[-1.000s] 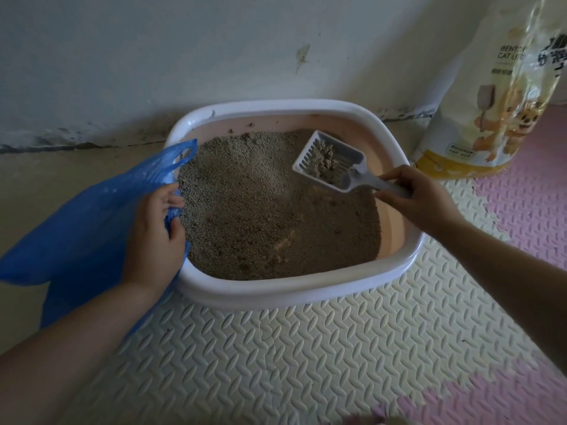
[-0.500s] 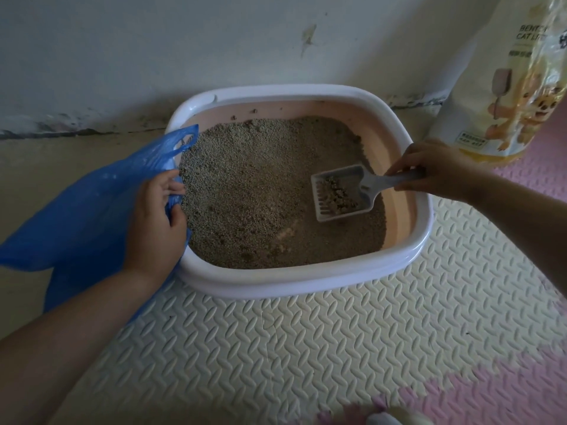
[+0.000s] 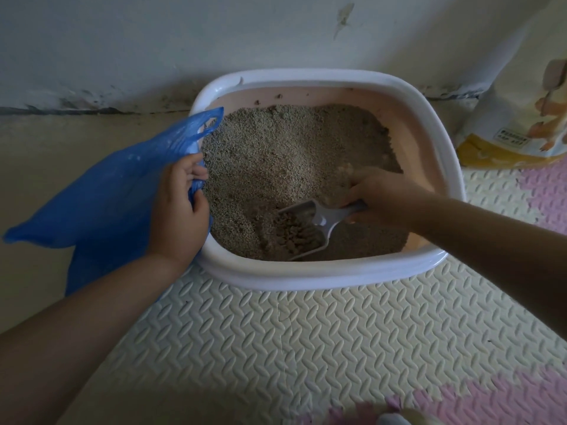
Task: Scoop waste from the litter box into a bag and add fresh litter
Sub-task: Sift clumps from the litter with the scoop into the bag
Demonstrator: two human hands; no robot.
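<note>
Gripping the scoop (image 3: pixel 310 223) handle, the right hand (image 3: pixel 385 196) digs its blade into the litter (image 3: pixel 276 154). Left hand (image 3: pixel 178 216) fingers pinch the blue bag (image 3: pixel 107 204) beside the box (image 3: pixel 306 276).

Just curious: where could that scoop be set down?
Bare: the cream mat in front of the litter box, and the floor between blue bag and wall. Crowded: the box's left rim, where the left hand grips the bag; the litter sack at right.
</note>
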